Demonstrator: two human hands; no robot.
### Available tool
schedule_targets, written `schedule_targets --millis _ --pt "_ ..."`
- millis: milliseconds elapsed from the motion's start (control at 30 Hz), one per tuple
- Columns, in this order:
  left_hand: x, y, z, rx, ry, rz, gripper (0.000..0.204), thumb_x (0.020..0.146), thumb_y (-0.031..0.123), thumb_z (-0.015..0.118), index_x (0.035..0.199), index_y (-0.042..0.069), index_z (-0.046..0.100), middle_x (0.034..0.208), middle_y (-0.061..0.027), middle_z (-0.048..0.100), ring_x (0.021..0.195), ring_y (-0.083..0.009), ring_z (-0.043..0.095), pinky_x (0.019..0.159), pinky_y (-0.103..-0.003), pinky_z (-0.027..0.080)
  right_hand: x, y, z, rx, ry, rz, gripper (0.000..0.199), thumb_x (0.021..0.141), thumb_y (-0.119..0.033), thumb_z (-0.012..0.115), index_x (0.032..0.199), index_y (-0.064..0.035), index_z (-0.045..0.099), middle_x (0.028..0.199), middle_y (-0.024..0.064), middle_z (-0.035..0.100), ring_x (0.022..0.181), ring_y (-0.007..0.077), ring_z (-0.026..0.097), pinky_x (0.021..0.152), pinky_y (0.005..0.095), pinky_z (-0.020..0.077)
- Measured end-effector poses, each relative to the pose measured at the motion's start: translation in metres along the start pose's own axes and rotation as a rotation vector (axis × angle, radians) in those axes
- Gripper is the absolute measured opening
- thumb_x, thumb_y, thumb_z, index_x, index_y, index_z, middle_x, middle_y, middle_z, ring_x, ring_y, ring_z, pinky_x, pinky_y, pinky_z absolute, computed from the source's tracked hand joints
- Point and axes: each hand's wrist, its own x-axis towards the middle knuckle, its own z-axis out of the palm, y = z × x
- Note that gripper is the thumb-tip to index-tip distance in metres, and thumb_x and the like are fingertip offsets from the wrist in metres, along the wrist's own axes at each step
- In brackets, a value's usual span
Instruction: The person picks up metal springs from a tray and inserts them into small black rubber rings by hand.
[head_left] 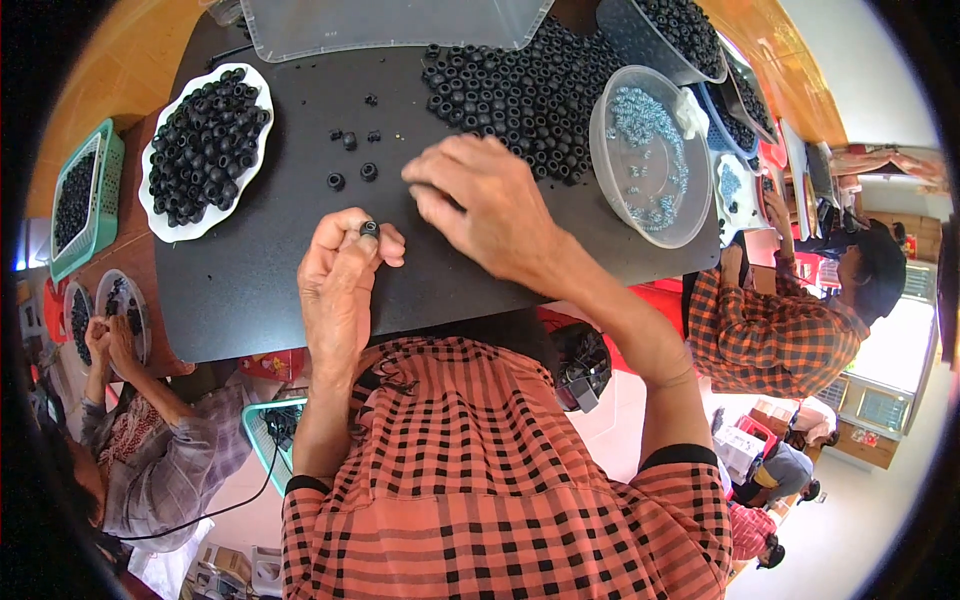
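Observation:
My left hand pinches a small black ring-shaped piece upright between thumb and fingertips, its hole facing up. To its right, my right hand hovers over the dark table with fingers loosely bent and a gap beside the thumb; nothing shows in it. Just beyond the left hand lie a few loose black pieces. A wide spread of similar black pieces covers the table behind the right hand. Right of that stands a round clear tub with small pale blue rings inside.
A white scalloped plate piled with black pieces stands at the left. A clear plastic bin sits at the far edge, and a full tub at the far right. Co-workers sit on both sides, beside a green basket at left.

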Motion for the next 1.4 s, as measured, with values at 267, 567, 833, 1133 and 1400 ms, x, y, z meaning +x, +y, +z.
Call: schedule_targets --millis 267,567,833,1133,1400 --pt "-0.001 0.003 0.002 0.030 -0.016 -0.019 0.013 0.092 0.002 0.047 0.103 -0.002 0.053 0.085 -0.0103 0.062 0.085 -0.0162 0.059 0.078 -0.030 0.047 0.030 0.026 0.009 -0.315 -0.254 -0.187 0.016 0.072 -0.008 0.067 0.088 -0.0053 0.064 0.080 0.0060 0.061 0.075 0.0221 0.058 0.070 0.0326 0.0384" --pt "-0.002 -0.002 0.007 0.131 0.008 0.001 0.014 0.091 0.001 0.049 0.103 -0.002 0.055 0.087 -0.0074 0.062 0.079 -0.0116 0.058 0.076 -0.025 0.047 0.005 -0.003 -0.003 0.632 -0.251 0.302 0.018 0.075 0.002 0.064 0.092 -0.0015 0.061 0.078 0.0025 0.064 0.068 0.0074 0.064 0.064 0.0228 0.0495" --pt "-0.002 -0.002 0.016 0.226 0.027 -0.039 0.014 0.092 0.002 0.051 0.103 -0.003 0.057 0.084 -0.0052 0.062 0.077 -0.0097 0.058 0.074 -0.024 0.047 -0.014 -0.004 0.003 0.872 -0.164 0.341 0.012 0.081 0.004 0.062 0.091 0.0031 0.067 0.086 0.0077 0.064 0.069 0.0116 0.065 0.064 0.0227 0.0511" --pt "-0.008 -0.002 0.021 0.248 0.020 -0.009 0.015 0.093 0.004 0.050 0.104 -0.003 0.057 0.083 -0.0048 0.061 0.078 -0.0095 0.059 0.076 -0.025 0.048 -0.016 -0.007 -0.002 0.850 -0.159 0.355 0.016 0.081 0.004 0.061 0.093 -0.0001 0.071 0.088 0.0091 0.065 0.071 0.0127 0.065 0.064 0.0241 0.0529" --pt "-0.004 -0.008 0.013 0.128 0.003 -0.039 0.014 0.093 0.004 0.050 0.104 -0.001 0.058 0.085 -0.0022 0.060 0.076 -0.0065 0.055 0.073 -0.020 0.045 -0.015 -0.015 -0.004 0.706 -0.098 0.263 0.018 0.080 0.005 0.061 0.097 0.0011 0.068 0.083 0.0079 0.065 0.068 0.0121 0.065 0.063 0.0253 0.0526"
